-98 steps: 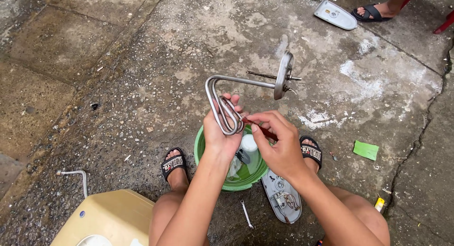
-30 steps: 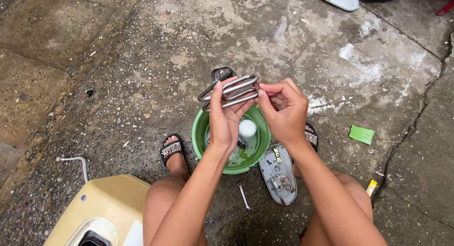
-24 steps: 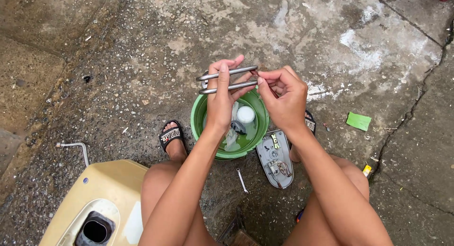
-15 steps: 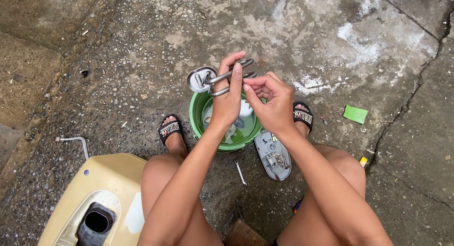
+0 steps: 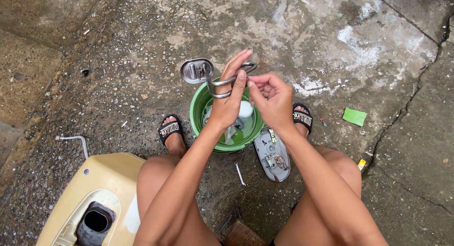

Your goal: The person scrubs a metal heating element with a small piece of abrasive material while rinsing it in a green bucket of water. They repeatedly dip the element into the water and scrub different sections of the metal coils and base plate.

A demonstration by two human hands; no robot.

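Tilted further leftward, heating element (image 5: 208,75) stays pinched by left hand (image 5: 229,99) fingers; right hand (image 5: 272,97) fingers pinch its loop.

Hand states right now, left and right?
Left hand: closed on bent metal heating element with round flange.
Right hand: fingers curled, pinching at the element's loop.

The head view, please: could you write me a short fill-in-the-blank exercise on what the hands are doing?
1. The left hand holds a bent metal ____ element.
2. Below the hands sits a ____ basin.
3. The right hand is ____ the element's loop.
4. A small spanner lies on the ____.

Missing words: heating; green; touching; ground
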